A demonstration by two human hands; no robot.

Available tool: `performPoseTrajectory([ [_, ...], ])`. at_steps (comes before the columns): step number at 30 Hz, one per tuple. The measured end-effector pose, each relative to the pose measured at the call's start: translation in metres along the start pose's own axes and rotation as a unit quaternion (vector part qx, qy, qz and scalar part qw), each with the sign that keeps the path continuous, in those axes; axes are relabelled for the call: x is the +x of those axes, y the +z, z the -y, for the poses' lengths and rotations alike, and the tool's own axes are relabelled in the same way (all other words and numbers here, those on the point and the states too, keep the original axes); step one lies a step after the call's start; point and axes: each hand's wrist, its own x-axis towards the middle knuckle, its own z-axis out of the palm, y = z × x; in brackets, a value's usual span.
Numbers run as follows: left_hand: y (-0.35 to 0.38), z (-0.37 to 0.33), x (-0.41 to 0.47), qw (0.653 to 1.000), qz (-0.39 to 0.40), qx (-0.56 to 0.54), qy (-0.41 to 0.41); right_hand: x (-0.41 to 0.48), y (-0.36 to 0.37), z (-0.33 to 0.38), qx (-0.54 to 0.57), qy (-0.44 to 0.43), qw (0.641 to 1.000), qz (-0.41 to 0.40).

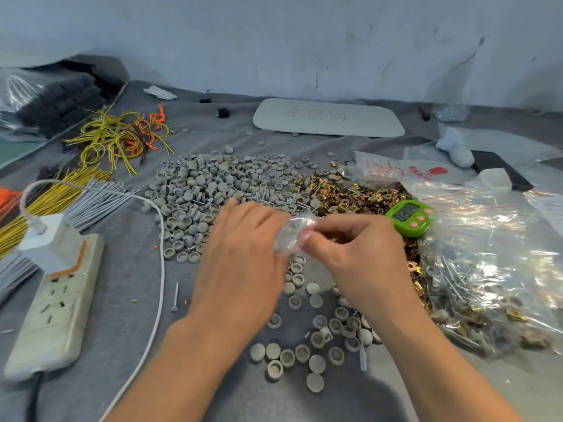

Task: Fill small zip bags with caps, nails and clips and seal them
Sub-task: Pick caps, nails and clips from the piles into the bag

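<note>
At the far left of the bench (pixel 128 300), loose yellow wires (pixel 115 138) are lying in a tangle, with straight bundles (pixel 45 202) lying in front of them. Nearer, a power strip (pixel 54 303) is lying lengthwise with a white charger (pixel 45 239) plugged into its far end. The charger's cable (pixel 161 269) is trailing down the strip's right side towards the near edge. A lone screw (pixel 175 296) is lying just right of the cable.

Grey caps (pixel 207 190) are sitting heaped in the middle, with more spreading loosely under and between the forearms. Nails (pixel 274 197) are lying on the heap's right part.

The left hand (pixel 243 254) is reaching over the caps, back up, its grip holding the left edge of a small clear zip bag (pixel 292 236); the thumb is hidden. The bag is hanging above the caps between the two hands, crumpled and blurred, so I cannot tell what is inside. The right hand (pixel 356 254) is pinching the bag's right edge, its grip tight with fingers curled in.

Behind the hands a pale board (pixel 329 121) is lying flat near the wall. Gold clips (pixel 350 193) are lying piled right of the nails, and a green timer (pixel 409 217) is sitting at their right edge. At the far right a big bag (pixel 487 269) is bulging with filled packets, and a dark phone (pixel 499 173) is lying behind it.
</note>
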Motion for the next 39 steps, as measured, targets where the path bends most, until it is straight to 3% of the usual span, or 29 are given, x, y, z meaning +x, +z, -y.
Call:
performPoseTrajectory([
  [2, 0.001, -0.001, 0.0, 1.0, 0.005, -0.022, 0.009, -0.001, 0.004, 0.0, -0.018, -0.038, 0.998, 0.044],
  [7, 0.002, -0.001, 0.0, 0.999, 0.017, -0.047, 0.008, -0.002, 0.006, 0.001, -0.039, -0.135, 0.988, 0.063],
  [12, 0.002, -0.003, 0.001, 0.996, 0.005, -0.078, 0.034, 0.001, 0.006, -0.004, -0.094, -0.063, 0.989, 0.096],
  [16, 0.001, -0.007, -0.001, 0.993, 0.003, -0.103, 0.05, 0.003, 0.001, -0.005, -0.076, -0.035, 0.991, 0.105],
  [20, -0.006, -0.003, 0.001, 0.996, 0.003, -0.087, 0.017, 0.002, -0.002, -0.009, -0.077, -0.006, 0.976, 0.204],
  [27, -0.005, -0.003, 0.001, 0.997, 0.064, -0.031, 0.004, 0.001, -0.005, -0.004, -0.094, -0.054, 0.945, 0.307],
  [30, -0.005, -0.001, -0.001, 0.996, 0.09, -0.023, 0.008, 0.002, -0.001, -0.006, -0.047, -0.02, 0.956, 0.288],
  [34, -0.004, -0.004, 0.0, 0.996, 0.088, -0.03, 0.013, 0.004, 0.01, -0.012, 0.084, 0.049, 0.974, 0.203],
  [39, -0.006, -0.011, 0.001, 0.993, 0.061, -0.106, 0.002, 0.007, 0.02, -0.014, 0.128, 0.114, 0.97, 0.17],
])
